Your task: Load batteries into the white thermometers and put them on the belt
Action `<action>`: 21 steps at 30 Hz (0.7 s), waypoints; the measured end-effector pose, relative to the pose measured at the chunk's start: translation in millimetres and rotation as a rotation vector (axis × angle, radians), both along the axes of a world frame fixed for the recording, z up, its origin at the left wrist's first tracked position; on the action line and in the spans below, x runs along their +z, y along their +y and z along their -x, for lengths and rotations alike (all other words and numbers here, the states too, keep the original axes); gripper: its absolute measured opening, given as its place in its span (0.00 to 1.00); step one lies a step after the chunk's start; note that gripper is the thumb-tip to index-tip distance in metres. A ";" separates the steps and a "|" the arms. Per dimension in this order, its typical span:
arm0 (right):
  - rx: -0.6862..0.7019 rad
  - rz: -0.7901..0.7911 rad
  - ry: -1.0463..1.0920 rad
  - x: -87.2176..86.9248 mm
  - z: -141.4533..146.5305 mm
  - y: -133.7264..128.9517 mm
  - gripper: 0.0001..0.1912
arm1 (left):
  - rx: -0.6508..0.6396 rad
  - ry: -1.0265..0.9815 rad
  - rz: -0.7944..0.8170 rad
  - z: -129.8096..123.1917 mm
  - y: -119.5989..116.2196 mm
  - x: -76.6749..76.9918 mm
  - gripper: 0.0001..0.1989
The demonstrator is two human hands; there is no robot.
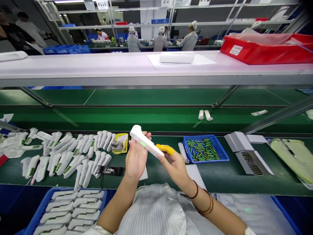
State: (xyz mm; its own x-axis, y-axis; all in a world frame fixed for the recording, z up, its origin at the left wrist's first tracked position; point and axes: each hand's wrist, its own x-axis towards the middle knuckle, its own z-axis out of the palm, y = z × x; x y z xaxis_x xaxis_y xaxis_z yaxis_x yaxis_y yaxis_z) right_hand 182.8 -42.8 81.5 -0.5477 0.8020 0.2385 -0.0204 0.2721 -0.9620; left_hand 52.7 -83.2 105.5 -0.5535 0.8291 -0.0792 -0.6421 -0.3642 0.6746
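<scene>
Both hands hold 1 white thermometer up above the green counter, in the middle of the view. The left hand is closed around its lower body, thumb on top and fingers wrapped behind. The right hand pinches the handle end between thumb and fingers; a yellow finger cover sits on 1 fingertip, touching the thermometer. The thermometer is tilted, its rounded head up and to the left, with a small green-lit spot showing on its face.

Left of the hands, many white thermometers lie in rows on the counter. A small yellow tray with a metal piece sits just beside the left hand, and a black device lies near the left wrist. Right of the hands stands a blue tray of batteries, with a white part lying against its left side. A blue bin of more white thermometers sits at lower left. A red bin rests on the upper shelf. Other people work at a far line in the background.
</scene>
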 end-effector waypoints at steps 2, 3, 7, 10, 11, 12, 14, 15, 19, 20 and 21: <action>0.060 0.297 0.075 -0.6 1.9 2.1 0.16 | -0.134 0.095 -0.006 2.5 -4.2 0.2 0.20; 0.094 0.401 0.106 -0.2 2.9 2.7 0.18 | -0.168 0.146 0.009 3.9 -5.8 -0.4 0.20; 0.136 0.563 0.181 2.2 5.8 3.8 0.19 | -0.154 0.275 0.077 11.6 -7.8 -5.9 0.19; 0.194 0.665 0.192 4.5 8.3 2.8 0.19 | -0.185 0.257 0.079 21.1 -9.5 -11.8 0.25; 0.244 0.712 0.186 5.4 9.9 1.5 0.19 | -0.181 0.249 0.069 24.1 -11.2 -14.1 0.26; 0.300 0.759 0.179 6.3 12.0 -0.5 0.20 | -0.167 0.245 0.057 26.6 -13.6 -16.7 0.27; 0.409 0.842 0.159 6.6 17.3 -5.4 0.20 | -0.138 0.233 0.049 30.2 -19.5 -22.7 0.26; 0.456 0.870 0.143 5.2 20.2 -7.4 0.20 | -0.138 0.217 0.055 32.1 -22.6 -26.6 0.25; 0.485 0.852 -0.014 -20.9 28.1 3.2 0.20 | -0.014 0.181 0.172 58.7 -38.6 -52.8 0.28; 0.433 0.810 -0.066 -33.3 27.6 13.0 0.21 | 0.089 0.222 0.283 73.2 -46.4 -61.7 0.30; 0.355 0.750 -0.123 -47.6 25.2 25.8 0.23 | 0.206 0.274 0.419 90.9 -56.9 -70.9 0.31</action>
